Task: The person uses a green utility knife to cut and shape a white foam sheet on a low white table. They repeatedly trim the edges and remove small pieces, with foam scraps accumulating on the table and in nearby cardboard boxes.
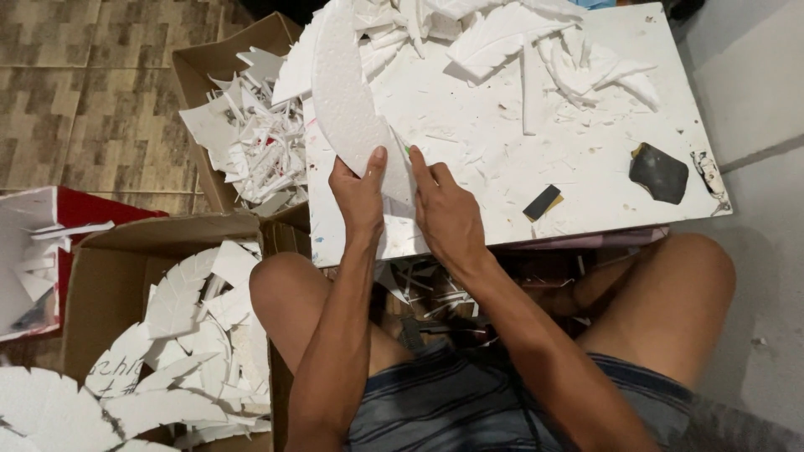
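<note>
Knees and striped shorts nearest camera, forearms reaching out over them. Left hand [358, 194] pinches lower end of curved white foam piece [347, 100], thumb on top. Right hand [445, 209] clenched on thin green-tipped tool [405, 153], partly hidden, tip at foam's right edge just beyond fingertips. Trimming step seems in hand; next stroke likely needs steady grip, tip following curve. Beyond fingers: white work board [586, 151] with foam scraps. Left of fingers: cardboard box [222, 59] of offcuts.

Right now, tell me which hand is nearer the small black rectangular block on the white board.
Right. The right hand lies just left of the black block; the left hand is farther left, gripping the curved white foam piece.
</note>
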